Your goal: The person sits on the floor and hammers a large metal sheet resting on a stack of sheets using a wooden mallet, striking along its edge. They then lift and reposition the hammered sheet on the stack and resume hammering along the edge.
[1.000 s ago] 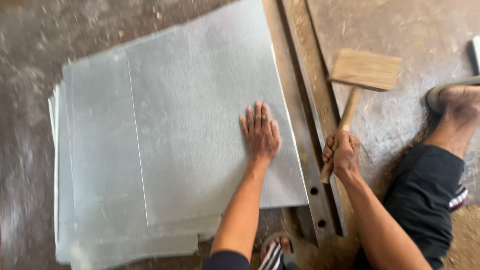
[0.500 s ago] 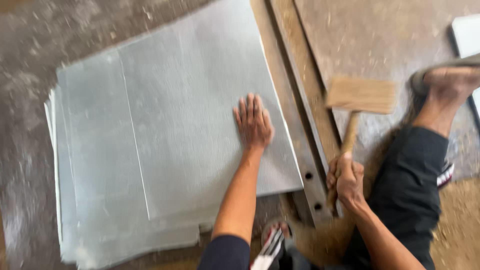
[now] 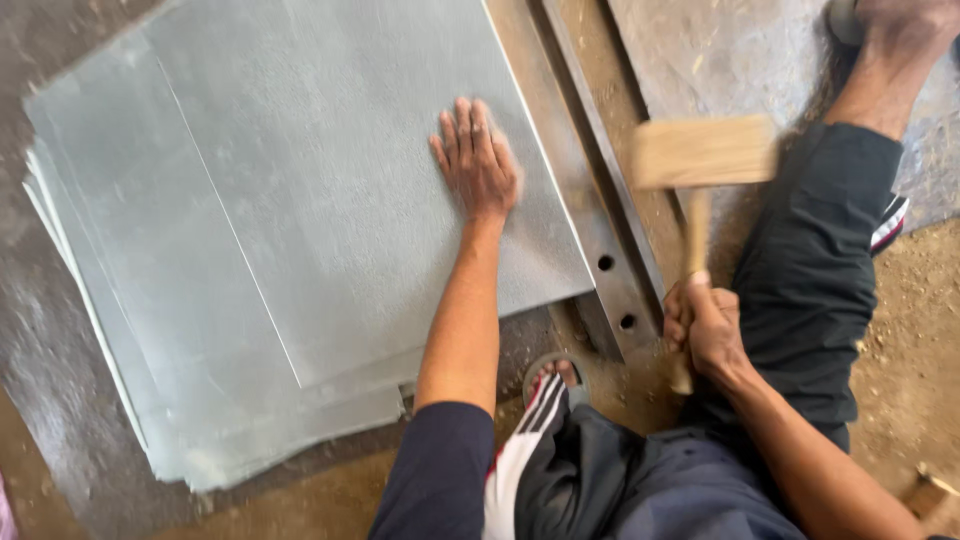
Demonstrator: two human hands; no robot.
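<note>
At the bottom of the frame the person sits on the dirt floor (image 3: pixel 930 330) in dark trousers with a white and red side stripe, one sandalled foot (image 3: pixel 553 375) showing just below centre between the two forearms. Right of centre, the right hand (image 3: pixel 703 325) is closed in a fist around the lower end of the handle of a wooden mallet (image 3: pixel 703 152), whose pale rectangular head is blurred and stands raised in the upper right of the frame, above a long steel bar (image 3: pixel 600 240). That bar runs diagonally from the top centre down to the lower middle, with two round holes near its closer end, and it lies just beside the right edge of the metal sheets. In the middle of the frame the left hand (image 3: pixel 476 160) lies flat, palm down, fingers stretched out and close together, pressing on the top sheet (image 3: pixel 330 190) of a stack of grey galvanised sheets (image 3: pixel 120 330) that fills the left half of the frame; the lower sheets fan out at the left and bottom edges. In the upper right corner the person's other foot (image 3: pixel 905 25) rests on a further grey sheet (image 3: pixel 700 50) lying on the floor.
</note>
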